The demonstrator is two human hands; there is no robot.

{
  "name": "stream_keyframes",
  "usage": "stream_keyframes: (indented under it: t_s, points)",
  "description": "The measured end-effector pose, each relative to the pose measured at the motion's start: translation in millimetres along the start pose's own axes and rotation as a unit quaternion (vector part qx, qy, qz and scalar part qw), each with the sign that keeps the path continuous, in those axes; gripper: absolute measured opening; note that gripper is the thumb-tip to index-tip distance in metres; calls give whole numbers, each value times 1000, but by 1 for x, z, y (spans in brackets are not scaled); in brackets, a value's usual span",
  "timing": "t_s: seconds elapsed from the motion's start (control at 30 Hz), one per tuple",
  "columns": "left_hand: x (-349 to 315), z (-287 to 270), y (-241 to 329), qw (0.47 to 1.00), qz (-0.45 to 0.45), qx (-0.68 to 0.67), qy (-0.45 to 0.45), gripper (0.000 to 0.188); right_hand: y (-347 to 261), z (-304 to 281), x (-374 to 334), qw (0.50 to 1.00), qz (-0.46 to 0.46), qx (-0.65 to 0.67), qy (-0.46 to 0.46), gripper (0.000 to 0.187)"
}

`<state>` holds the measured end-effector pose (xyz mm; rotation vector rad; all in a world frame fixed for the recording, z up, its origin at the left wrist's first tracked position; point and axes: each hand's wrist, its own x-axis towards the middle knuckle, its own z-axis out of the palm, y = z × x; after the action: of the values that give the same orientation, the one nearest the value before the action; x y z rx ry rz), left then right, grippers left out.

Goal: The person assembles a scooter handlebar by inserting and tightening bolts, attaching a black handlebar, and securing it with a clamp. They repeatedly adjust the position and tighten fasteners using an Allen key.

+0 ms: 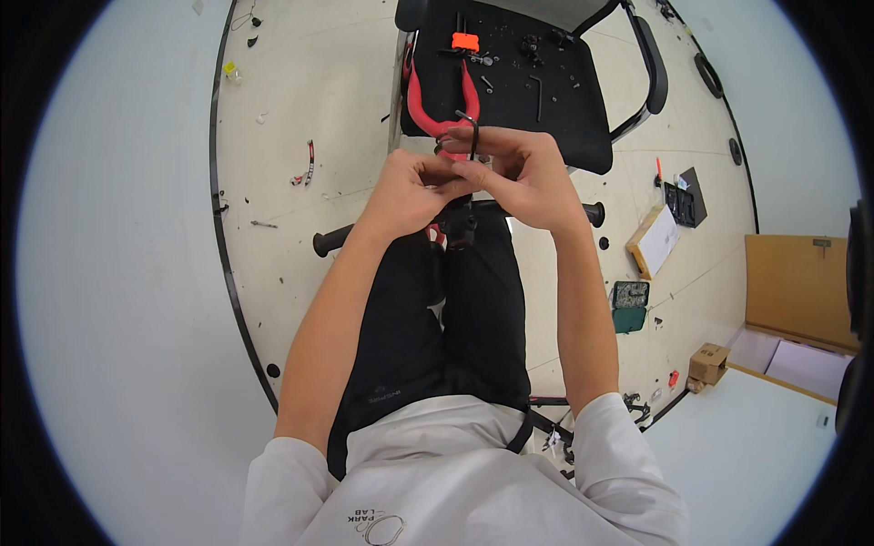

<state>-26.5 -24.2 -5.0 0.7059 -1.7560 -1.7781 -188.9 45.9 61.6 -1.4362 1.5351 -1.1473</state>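
Note:
Both my hands meet over a handlebar (337, 239) with black grips, which lies across my legs. A red fork (421, 105) points away from me, its two legs resting on a black chair seat. My right hand (537, 182) has its fingers closed around a black hex key (474, 136), whose bent end sticks up past the fingertips. My left hand (407, 193) is closed in a pinch beside the right fingertips, and what it grips is hidden. Below the hands, a black stem (461, 224) shows in part.
On the chair seat (583, 132) lie an orange block (465, 42), another hex key (538, 98) and several small bolts and parts. To the right on the floor are a white-topped box (655, 238), a green case (629, 318) and a cardboard box (707, 364). Loose parts dot the floor.

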Motion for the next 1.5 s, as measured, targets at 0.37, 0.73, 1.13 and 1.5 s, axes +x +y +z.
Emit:
stream_keyframes:
  t_s: [0.37, 0.73, 1.13, 1.5]
  points:
    - [1, 5, 5, 998, 3, 48, 42, 21, -4, 5, -3, 997, 64, 13, 42, 24]
    - [3, 3, 12, 1000, -23, -10, 11, 16, -2, -5, 1, 994, -1, -109, -2, 24]
    - [5, -5, 16, 994, -32, 87, -61, 16, -3, -8, -19, 977, 6, 127, 173, 27]
    - [0, 16, 27, 954, 70, 290, -8, 13, 17, -27, -103, 940, 82, 177, 280, 20]
